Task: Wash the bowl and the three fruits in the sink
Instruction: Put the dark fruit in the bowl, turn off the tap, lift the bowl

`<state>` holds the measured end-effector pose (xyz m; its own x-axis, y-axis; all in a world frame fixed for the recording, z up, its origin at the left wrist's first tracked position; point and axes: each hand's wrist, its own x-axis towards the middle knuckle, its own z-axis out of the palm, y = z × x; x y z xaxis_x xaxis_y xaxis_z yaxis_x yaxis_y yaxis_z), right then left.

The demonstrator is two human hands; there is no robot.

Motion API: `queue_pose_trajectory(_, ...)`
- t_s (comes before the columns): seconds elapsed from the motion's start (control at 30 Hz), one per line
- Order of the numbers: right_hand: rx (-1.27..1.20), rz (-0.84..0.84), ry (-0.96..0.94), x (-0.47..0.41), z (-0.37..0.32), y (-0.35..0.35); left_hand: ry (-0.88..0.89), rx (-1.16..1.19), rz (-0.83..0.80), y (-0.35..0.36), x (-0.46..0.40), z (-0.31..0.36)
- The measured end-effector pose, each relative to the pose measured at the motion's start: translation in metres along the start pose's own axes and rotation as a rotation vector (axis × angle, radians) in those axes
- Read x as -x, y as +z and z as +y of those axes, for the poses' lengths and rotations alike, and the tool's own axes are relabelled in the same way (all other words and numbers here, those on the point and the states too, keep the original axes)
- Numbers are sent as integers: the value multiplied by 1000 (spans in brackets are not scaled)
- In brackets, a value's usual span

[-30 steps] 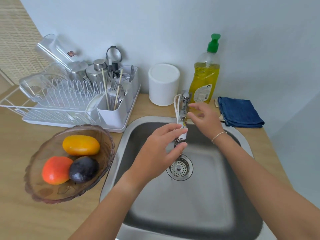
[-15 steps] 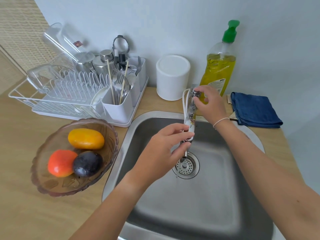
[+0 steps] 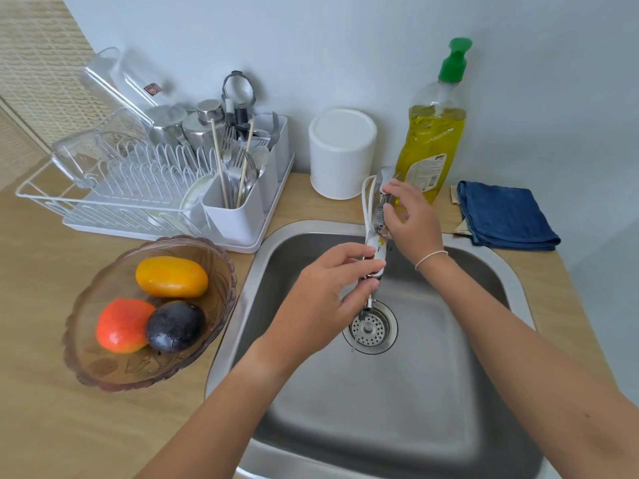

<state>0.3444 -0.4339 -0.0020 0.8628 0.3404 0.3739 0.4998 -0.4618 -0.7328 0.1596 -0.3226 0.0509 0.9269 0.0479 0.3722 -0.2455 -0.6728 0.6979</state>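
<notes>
Both hands were over the steel sink point(image 3: 466, 392), at the faucet point(image 3: 377, 233), and none of them touched the things to wash. The left hand point(image 3: 321, 305) pinched the lower end of the faucet spout between the thumb and the curled fingers, just above the drain strainer point(image 3: 370, 328). The right hand point(image 3: 411, 219) was at the upper part of the faucet, with its fingers bent around the handle near the top. If water was running, I could not tell.

The brown glass bowl point(image 3: 103, 361) stood on the wooden counter point(image 3: 41, 409), at about 9 o'clock from the left hand and well apart from it, just beside the left edge of the sink. Inside it lay the three fruits: the yellow-orange fruit point(image 3: 172, 276) at the far side, the red-orange fruit point(image 3: 122, 324) at the near left, and the dark purple fruit point(image 3: 175, 326) touching it on the right.

At 11 o'clock from the bowl was the white dish rack point(image 3: 103, 198) with cutlery and glassware. At 12 o'clock from the sink stood a white container point(image 3: 340, 153) and a bottle of yellow dish soap point(image 3: 432, 133). A folded blue cloth point(image 3: 505, 216) lay at 3 o'clock from the right hand.
</notes>
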Motion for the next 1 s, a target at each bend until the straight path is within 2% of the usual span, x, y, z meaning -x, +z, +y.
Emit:
queue_pose_trajectory(0.43, 107, -135, 65, 14, -18, -19, 4, -45, -32, -4, 2, 0)
queue_pose_trajectory(0.67, -48, -50, 43, 27, -55, -35, -39, -58, -4, -25, 18, 2)
queue_pose_trajectory(0.8, -207, -57, 40, 25, -101, -29, -132, -59, 120, -55, 39, -8)
queue_pose_trajectory(1.0, -346, -249, -21, 39, -174, -4, -316, -16, 293, -111, 82, -37)
